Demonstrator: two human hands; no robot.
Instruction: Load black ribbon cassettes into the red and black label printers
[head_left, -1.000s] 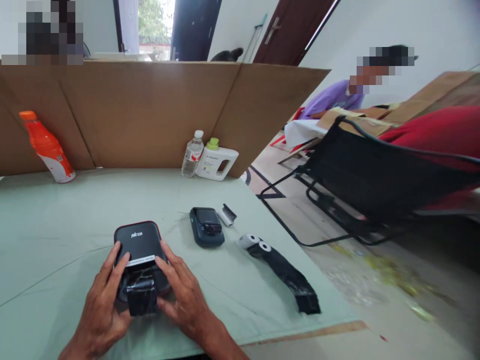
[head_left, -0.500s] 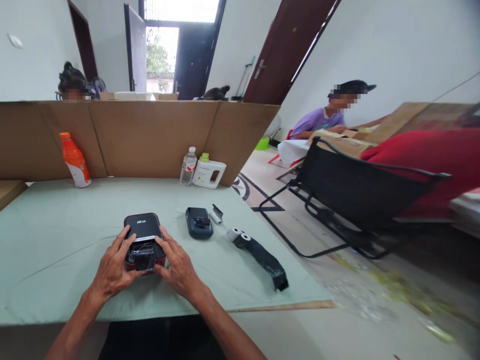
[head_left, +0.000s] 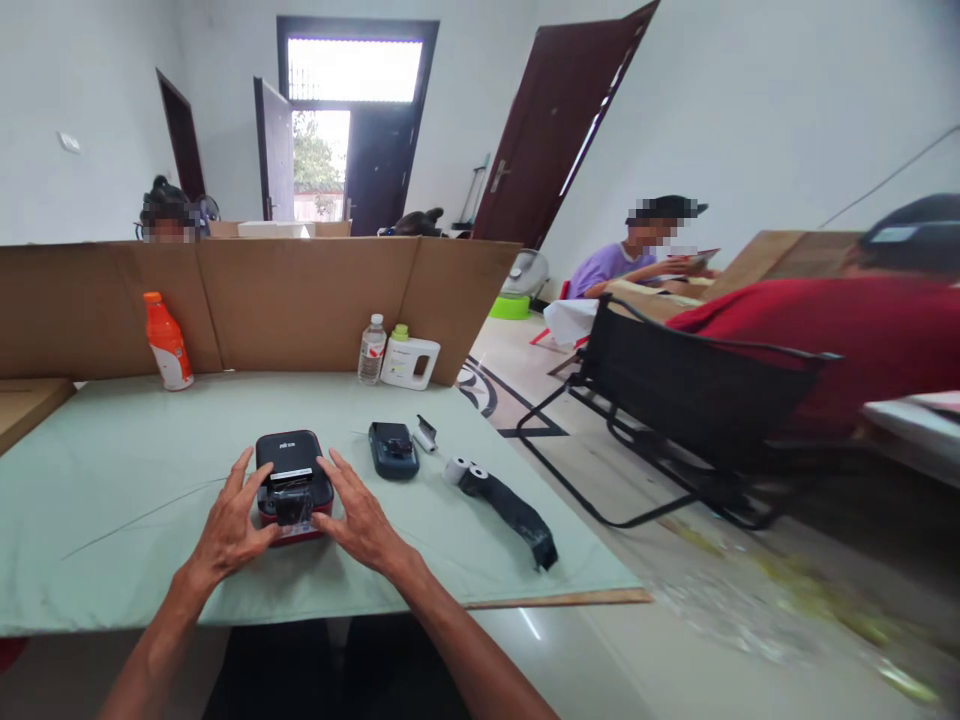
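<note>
A small black label printer with a red lower edge (head_left: 288,452) lies on the green-covered table (head_left: 150,570), a clear plastic flap or film at its front. On its left side is my left hand (head_left: 234,525), fingers stretched and spread, the thumb by the front corner. My right hand (head_left: 361,518) lies along the opposite side, also with fingers apart and its thumb near the front. Whether the thumbs press on the casing is hard to make out. Just right of them stands a second, dark blue printer (head_left: 393,452), with a small white roll with a black piece (head_left: 426,434) beside it.
White paper rolls (head_left: 456,468) sit by a long black strip (head_left: 514,510) on the right. An orange bottle (head_left: 169,345), a clear bottle (head_left: 371,352) and a white jug (head_left: 410,360) stand against the cardboard screen (head_left: 300,300). Beyond the table are a folding chair (head_left: 697,400) and other people.
The view has tilted up and shifted slightly right, bringing more of a person in red into sight. Both hands have loosened a little around the printer, which stays on the table.
</note>
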